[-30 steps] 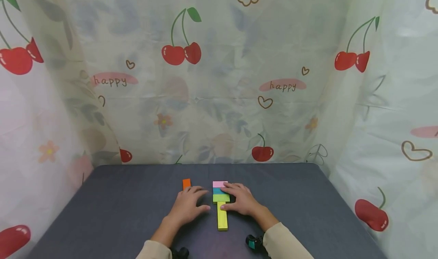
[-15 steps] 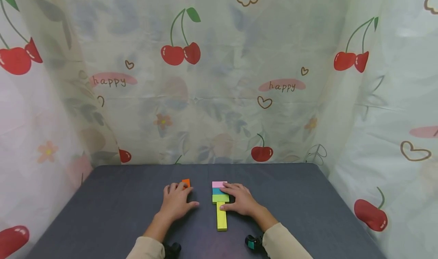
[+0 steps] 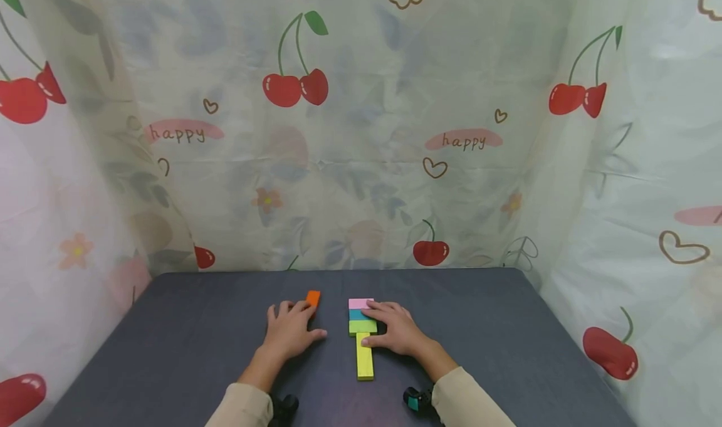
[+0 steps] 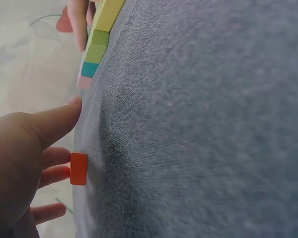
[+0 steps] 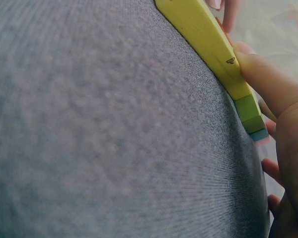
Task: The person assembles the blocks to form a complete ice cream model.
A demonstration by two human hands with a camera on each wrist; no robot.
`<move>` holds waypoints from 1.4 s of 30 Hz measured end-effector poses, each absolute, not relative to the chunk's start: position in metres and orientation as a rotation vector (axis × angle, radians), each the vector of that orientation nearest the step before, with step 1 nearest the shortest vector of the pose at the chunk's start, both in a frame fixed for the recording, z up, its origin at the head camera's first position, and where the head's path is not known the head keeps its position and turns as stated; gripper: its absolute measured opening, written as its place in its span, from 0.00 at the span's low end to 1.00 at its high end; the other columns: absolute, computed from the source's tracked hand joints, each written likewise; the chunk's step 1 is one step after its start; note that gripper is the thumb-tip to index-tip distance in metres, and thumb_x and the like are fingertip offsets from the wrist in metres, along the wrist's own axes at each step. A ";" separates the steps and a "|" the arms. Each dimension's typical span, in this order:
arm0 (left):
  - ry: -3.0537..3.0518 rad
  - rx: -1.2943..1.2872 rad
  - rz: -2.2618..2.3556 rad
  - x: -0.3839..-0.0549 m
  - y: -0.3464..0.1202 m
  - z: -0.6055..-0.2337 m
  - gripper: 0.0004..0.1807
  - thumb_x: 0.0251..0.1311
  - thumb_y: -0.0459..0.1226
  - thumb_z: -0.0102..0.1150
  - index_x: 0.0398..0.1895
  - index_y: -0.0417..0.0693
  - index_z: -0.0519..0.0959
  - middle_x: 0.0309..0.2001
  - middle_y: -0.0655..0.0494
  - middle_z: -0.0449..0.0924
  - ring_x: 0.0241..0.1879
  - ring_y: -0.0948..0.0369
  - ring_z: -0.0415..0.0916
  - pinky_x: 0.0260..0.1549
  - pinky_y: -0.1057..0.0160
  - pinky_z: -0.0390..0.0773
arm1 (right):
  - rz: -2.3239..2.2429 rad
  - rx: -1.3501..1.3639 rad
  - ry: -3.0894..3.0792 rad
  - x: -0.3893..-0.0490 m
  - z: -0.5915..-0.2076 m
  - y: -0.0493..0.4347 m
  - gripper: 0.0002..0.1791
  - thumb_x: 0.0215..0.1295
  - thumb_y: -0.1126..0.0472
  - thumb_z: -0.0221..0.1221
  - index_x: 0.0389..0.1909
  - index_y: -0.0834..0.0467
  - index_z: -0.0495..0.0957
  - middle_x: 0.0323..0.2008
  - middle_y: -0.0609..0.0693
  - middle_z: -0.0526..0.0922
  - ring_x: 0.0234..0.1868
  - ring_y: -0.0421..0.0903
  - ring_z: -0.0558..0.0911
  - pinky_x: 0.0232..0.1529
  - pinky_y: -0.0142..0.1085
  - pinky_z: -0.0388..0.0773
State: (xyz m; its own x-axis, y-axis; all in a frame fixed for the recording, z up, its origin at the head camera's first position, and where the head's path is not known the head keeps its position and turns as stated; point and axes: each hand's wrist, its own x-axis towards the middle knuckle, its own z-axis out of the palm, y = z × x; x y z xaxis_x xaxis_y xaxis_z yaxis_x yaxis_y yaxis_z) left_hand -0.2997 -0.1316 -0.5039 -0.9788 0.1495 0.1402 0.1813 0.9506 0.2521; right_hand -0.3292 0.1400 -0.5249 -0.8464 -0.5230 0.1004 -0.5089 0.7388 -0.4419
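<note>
In the head view, a pink block point(image 3: 358, 303), a blue block point(image 3: 356, 315) and a green block point(image 3: 361, 327) lie crosswise in a row, one against another. A long yellow block point(image 3: 365, 361) runs from the green one toward the person. My right hand point(image 3: 402, 332) rests over this row, its thumb on the yellow block and its fingertips by the blue and pink ones. To the left, my left hand point(image 3: 287, 334) reaches an orange block point(image 3: 313, 297); in the left wrist view two fingertips touch the orange block's point(image 4: 78, 168) side, with the thumb apart from it.
A dark grey cloth-covered table point(image 3: 186, 345) bears the blocks. Behind it hangs a curtain point(image 3: 361, 101) printed with cherries. Black wrist devices point(image 3: 416, 399) sit under both sleeves.
My left hand has moved left, away from the block row, to the orange block. That block has shifted slightly right and back and now lies tilted. My right hand stays in place.
</note>
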 end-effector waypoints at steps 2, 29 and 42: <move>-2.995 -0.246 -0.413 -0.303 -0.130 -0.505 0.39 0.54 0.58 0.66 0.66 0.48 0.74 0.65 0.48 0.69 0.62 0.42 0.59 0.61 0.33 0.45 | -0.726 -0.859 2.900 -0.329 -0.525 0.140 0.44 0.54 0.29 0.60 0.70 0.44 0.68 0.72 0.45 0.62 0.69 0.53 0.60 0.65 0.61 0.52; -3.059 -0.276 -0.309 -0.336 -0.088 -0.500 0.40 0.54 0.64 0.61 0.66 0.55 0.74 0.64 0.47 0.68 0.64 0.40 0.56 0.63 0.31 0.42 | -0.734 -0.878 2.916 -0.330 -0.526 0.141 0.42 0.55 0.31 0.61 0.69 0.45 0.69 0.71 0.46 0.63 0.68 0.54 0.62 0.64 0.61 0.53; -3.085 -0.366 -0.359 -0.342 -0.071 -0.500 0.39 0.55 0.63 0.61 0.67 0.55 0.72 0.68 0.51 0.66 0.68 0.40 0.53 0.63 0.33 0.42 | -0.721 -0.872 2.906 -0.331 -0.529 0.142 0.42 0.56 0.30 0.60 0.70 0.44 0.67 0.72 0.44 0.61 0.69 0.53 0.60 0.64 0.61 0.52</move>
